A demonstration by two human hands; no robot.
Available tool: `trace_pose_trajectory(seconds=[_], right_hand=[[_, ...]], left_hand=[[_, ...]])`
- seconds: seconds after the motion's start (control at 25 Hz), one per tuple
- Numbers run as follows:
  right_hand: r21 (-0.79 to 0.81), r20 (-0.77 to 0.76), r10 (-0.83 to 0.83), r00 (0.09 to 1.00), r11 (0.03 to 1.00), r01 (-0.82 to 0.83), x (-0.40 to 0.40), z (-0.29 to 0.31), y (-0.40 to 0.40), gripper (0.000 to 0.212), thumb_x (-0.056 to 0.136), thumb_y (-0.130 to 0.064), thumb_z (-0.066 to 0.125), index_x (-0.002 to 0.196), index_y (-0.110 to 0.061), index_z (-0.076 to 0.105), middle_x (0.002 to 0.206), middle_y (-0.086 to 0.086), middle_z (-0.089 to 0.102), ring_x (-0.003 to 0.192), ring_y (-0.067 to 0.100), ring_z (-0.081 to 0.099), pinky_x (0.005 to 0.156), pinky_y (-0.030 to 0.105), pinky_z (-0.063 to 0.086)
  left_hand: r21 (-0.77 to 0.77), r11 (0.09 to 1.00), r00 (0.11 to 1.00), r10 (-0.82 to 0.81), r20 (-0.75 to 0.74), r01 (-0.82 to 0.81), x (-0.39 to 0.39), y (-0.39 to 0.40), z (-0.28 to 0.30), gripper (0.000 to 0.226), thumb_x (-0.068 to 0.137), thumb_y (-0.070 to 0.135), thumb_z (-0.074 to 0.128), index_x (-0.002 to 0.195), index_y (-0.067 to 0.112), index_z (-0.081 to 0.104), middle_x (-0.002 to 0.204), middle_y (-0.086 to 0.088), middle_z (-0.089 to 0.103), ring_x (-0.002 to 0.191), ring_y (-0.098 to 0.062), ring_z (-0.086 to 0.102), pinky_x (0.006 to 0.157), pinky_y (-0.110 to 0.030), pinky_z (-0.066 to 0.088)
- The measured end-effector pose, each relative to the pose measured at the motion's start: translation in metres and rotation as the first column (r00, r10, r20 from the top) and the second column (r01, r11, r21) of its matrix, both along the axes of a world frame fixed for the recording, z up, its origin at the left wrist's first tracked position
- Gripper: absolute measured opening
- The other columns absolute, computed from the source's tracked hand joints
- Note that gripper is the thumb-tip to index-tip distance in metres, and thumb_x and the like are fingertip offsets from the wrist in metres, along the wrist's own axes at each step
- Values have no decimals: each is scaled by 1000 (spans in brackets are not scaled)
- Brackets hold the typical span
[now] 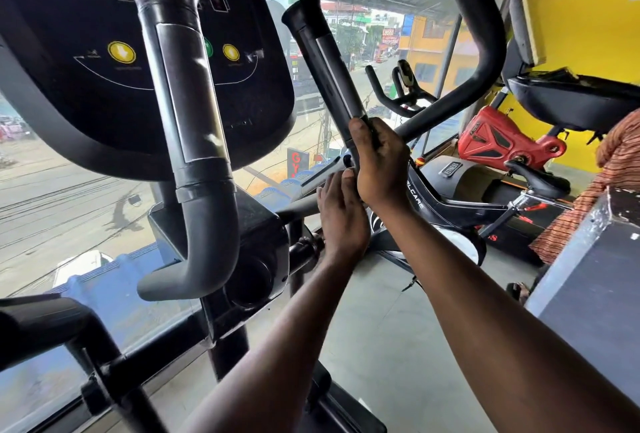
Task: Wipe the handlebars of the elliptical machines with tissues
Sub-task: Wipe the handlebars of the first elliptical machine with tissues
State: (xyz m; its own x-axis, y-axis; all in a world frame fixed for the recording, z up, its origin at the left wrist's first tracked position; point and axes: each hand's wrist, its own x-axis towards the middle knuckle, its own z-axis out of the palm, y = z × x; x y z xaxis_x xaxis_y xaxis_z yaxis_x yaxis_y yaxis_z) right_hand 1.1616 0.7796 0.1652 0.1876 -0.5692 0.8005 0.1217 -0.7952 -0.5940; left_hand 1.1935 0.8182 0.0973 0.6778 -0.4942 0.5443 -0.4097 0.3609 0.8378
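Black handlebar (322,65) got gripped low by right hand (379,164); left hand (341,216) curled beneath, tissue unseen; upward wipe likely next.

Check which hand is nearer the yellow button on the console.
Left. The left hand sits low on the handlebar, below and right of the yellow button; the right hand grips the bar farther right.

An upstairs gym: an elliptical machine's console (145,51) fronts a large window (52,207) overlooking a street; to the console's right stand exercise bikes (502,141) by a yellow wall (581,16).
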Motion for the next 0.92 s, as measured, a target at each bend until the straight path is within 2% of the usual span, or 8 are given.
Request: trace_pose_trajectory(seconds=[0.08, 0.28, 0.4, 0.52, 0.6, 0.72, 0.84, 0.92], right_hand=[[-1, -4, -4, 1000, 1000, 4, 0, 0, 0, 42, 91, -44, 45, 69, -9, 53, 53, -7, 41, 54, 2, 38, 55, 15, 30], [-20, -4, -25, 1000, 999, 25, 0, 3, 3, 37, 92, -44, 45, 68, -16, 48, 54, -9, 40, 55, 2, 38, 55, 18, 31], [-21, 3, -27, 1000, 999, 27, 1, 1, 2, 37, 92, -43, 45, 68, -15, 47, 53, -8, 40, 54, 2, 38, 55, 17, 30], [-6, 10, -17, 1000, 1000, 17, 1, 0, 1, 41, 92, -41, 45, 69, -9, 52, 54, -7, 42, 54, 0, 39, 55, 15, 30], [-16, 19, -33, 999, 999, 33, 2, -2, -1, 45, 93, -41, 45, 71, -4, 55, 56, -6, 44, 55, 0, 39, 56, 18, 32], [-38, 30, -28, 999, 999, 29, 2, -2, -3, 45, 94, -40, 46, 72, -2, 55, 57, -7, 43, 57, 3, 38, 58, 25, 34], [-43, 30, -26, 999, 999, 27, 2, -1, -2, 46, 94, -40, 46, 71, -1, 54, 56, -7, 42, 57, 3, 37, 57, 24, 32], [-44, 36, -40, 999, 998, 41, 2, -1, -2, 44, 94, -39, 46, 69, -4, 53, 55, -8, 42, 56, 1, 38, 56, 21, 31]], left_hand=[[-13, 1000, 999, 24, 29, -23, 8, 1, -6, 40, 96, 35, 25, 89, 19, 61, 91, -4, 63, 92, -26, 55, 92, -50, 42], [292, 956, 998, 44, -35, -31, 48, -8, -8, 45, 88, 40, 27, 86, 21, 67, 98, -12, 69, 96, -35, 58, 90, -48, 46], [172, 985, 999, 6, -46, 2, 23, -3, 3, 35, 91, 37, 30, 76, 23, 58, 90, -8, 66, 91, -32, 57, 89, -53, 45], [-48, 998, 998, 48, 27, -47, -8, 8, 1, 35, 99, 28, 29, 98, 17, 62, 100, -1, 64, 99, -24, 56, 96, -51, 42], [-89, 992, 988, 99, 122, -88, -2, 5, -20, 38, 102, 26, 28, 116, 15, 61, 113, 0, 63, 111, -21, 54, 98, -46, 41], [54, 983, 984, 172, 45, -174, 43, -6, -56, 39, 102, 29, 27, 120, 21, 60, 117, 3, 63, 111, -18, 55, 98, -39, 42], [284, 951, 977, 163, -137, -119, 76, -12, -62, 36, 103, 25, 31, 117, 18, 63, 118, -2, 61, 113, -23, 55, 95, -31, 39], [223, 969, 983, 134, -123, -104, 61, -11, -46, 37, 101, 26, 32, 114, 15, 65, 115, -3, 62, 113, -24, 55, 97, -32, 39]])
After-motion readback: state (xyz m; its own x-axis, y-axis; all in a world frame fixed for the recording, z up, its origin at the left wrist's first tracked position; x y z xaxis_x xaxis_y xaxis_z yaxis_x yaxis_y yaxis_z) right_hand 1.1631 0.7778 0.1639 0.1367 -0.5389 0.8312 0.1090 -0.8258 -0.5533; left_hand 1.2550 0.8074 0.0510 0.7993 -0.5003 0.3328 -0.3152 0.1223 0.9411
